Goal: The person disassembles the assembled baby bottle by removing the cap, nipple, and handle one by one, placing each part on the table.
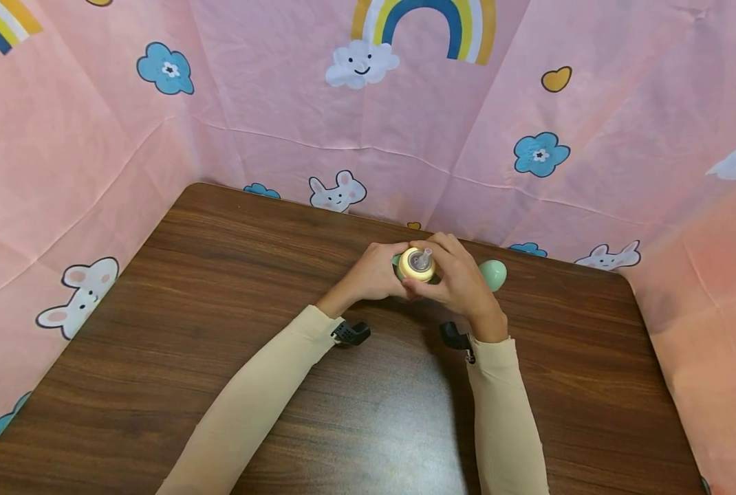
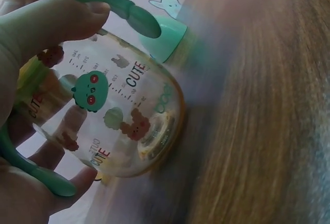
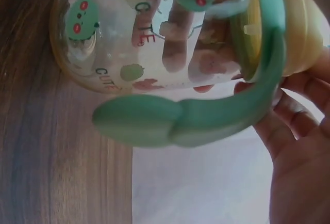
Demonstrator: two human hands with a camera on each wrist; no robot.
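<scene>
Both hands are on a clear baby bottle (image 2: 124, 84) printed with cartoon faces and the word CUTE. Around its neck runs a green ring with two curved handles (image 3: 216, 118). My left hand (image 1: 379, 271) grips the body, its thumb by one handle and fingers behind the clear wall. The fingers and thumb of my right hand (image 1: 457, 275) curl round the yellow collar (image 3: 299, 28) at the top. A clear teat (image 1: 426, 257) stands up from the collar in the head view. The bottle's base is close over the table in the wrist views.
A pale green dome-shaped cap (image 1: 494, 274) stands on the table just right of the right hand. The brown wood-grain table (image 1: 250, 275) has its back edge close behind the hands. Pink cloth (image 1: 269, 82) with cartoon prints hangs around it. Each wrist wears a black camera.
</scene>
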